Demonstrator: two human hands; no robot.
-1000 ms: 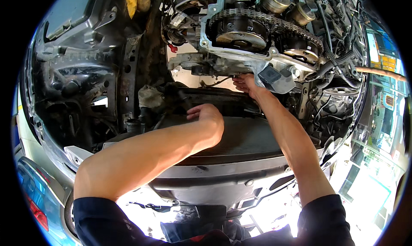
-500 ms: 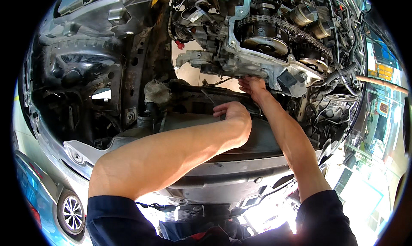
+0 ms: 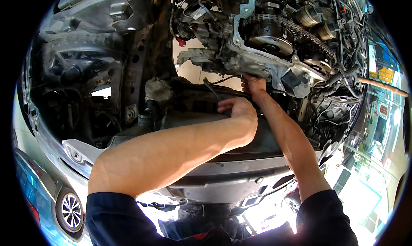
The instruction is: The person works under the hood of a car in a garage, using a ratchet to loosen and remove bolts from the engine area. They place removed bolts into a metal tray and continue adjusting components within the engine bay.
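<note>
My left hand (image 3: pixel 240 111) is closed on a slim metal hand tool (image 3: pixel 212 90) with a small angled head pointing up and away, above the radiator (image 3: pixel 266 138). The tool's exact kind does not show. Farther out, my right hand (image 3: pixel 256 85) reaches under the lower edge of the engine (image 3: pixel 249 61), its fingers bent against the underside. Whatever those fingers hold is hidden. A thin dark cable (image 3: pixel 224 80) runs toward them from the left. On the opened engine, a timing chain (image 3: pixel 296 28) passes around two round camshaft sprockets (image 3: pixel 271 44).
A front crossbar (image 3: pixel 201 171) runs below my forearms. To the left is the black wheel-well side (image 3: pixel 81 61) of the engine bay. Hoses (image 3: pixel 343 81) crowd the right side. A blue car (image 3: pixel 36 194) stands at lower left. A gap beside the engine shows the floor (image 3: pixel 193 72).
My left hand has shifted slightly right, and the tool's head now shows more plainly. My right hand stays under the engine edge with its fingers a little more bent.
</note>
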